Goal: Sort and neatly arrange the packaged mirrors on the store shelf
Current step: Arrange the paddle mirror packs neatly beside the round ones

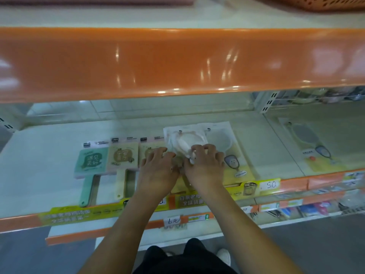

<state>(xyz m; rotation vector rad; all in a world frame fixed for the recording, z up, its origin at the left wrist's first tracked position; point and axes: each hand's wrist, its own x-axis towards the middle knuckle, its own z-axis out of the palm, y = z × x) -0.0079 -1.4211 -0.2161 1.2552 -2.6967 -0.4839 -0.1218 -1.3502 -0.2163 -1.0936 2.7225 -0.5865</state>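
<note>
We are lining up 3 card-backed mirrors at 9 o'clock; our right hand [204, 162] is gripping a white bagged mirror [185, 140], our left hand [158, 165] is pressing flat, and the yellow-carded mirror [240, 171] at 3 o'clock is awaiting straightening.

A small white price tag [270, 185] on the shelf's front edge says 5.0. Lower down, a handwritten tag [173, 221] says 6元. The green mirror pack [92, 160] shows 遇见美好.

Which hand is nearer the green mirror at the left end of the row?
Left. The left hand rests on the third mirror in the row, two packs right of the green mirror. The right hand is farther right, on the white pack.
</note>
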